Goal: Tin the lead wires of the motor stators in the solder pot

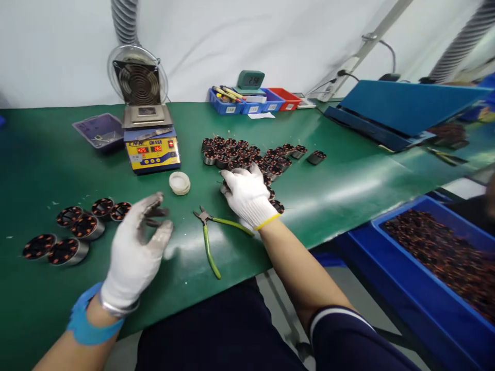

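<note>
My left hand (137, 247), in a white glove with darkened fingertips, hovers over the green table, its fingers curved and apart with nothing between them. Beside it on the left lie several motor stators (87, 226), short metal cylinders with black and copper insides. My right hand (247, 193), also gloved, reaches into the larger group of stators (243, 152). Its thumb and fingers close around a stator (225, 184) at the near left edge of that group, mostly hidden by the glove. Green-handled cutting pliers (207, 221) lie spread between my hands.
A yellow soldering pot (154, 154) with lit red digits stands at the back left, near a purple tray (98, 131) and a white round dish (180, 183). Small bins (228, 106) and a clock (250, 80) line the wall. A blue crate (367, 252) of copper-coloured parts stands at right.
</note>
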`<state>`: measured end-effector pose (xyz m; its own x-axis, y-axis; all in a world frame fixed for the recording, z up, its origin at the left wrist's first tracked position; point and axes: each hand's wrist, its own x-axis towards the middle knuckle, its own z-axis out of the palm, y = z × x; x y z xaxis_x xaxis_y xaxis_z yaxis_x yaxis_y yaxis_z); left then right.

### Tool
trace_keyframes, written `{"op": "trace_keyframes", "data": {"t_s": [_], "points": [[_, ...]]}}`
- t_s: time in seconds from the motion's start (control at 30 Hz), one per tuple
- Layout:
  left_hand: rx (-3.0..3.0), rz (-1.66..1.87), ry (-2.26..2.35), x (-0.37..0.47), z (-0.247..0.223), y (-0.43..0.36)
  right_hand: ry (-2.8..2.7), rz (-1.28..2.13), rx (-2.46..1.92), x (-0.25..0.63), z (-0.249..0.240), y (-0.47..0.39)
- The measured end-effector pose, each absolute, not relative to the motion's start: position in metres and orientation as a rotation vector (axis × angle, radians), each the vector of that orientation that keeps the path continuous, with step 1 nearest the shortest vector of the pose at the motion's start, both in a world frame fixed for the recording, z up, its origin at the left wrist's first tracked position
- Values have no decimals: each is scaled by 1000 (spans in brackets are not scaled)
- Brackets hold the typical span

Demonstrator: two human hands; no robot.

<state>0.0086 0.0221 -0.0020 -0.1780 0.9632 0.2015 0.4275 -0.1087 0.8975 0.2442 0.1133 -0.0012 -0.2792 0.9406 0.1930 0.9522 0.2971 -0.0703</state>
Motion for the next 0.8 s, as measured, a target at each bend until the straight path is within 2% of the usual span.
{"op": "trace_keyframes", "data": {"t_s": [0.1,0.17,0.2,0.27,0.4,0.47,0.8], "points": [[951,1005,1214,19,-7,22,-2322,433,-1260,229,6,89],[761,862,992,21,-10,24,-2286,796,-948,219,8,78],[716,851,927,21,-11,25,-2262,875,-854,215,8,74],[670,940,878,21,-12,27,-2232,778,-785,207,8,72],[608,1117,818,24,-14,29,-2310,230,-698,200,12,76],[583,1145,808,26,-15,29,-2334,70,-662,199,14,76],[441,1216,784,22,-19,28,-2217,-37,-602,190,7,77]]}}
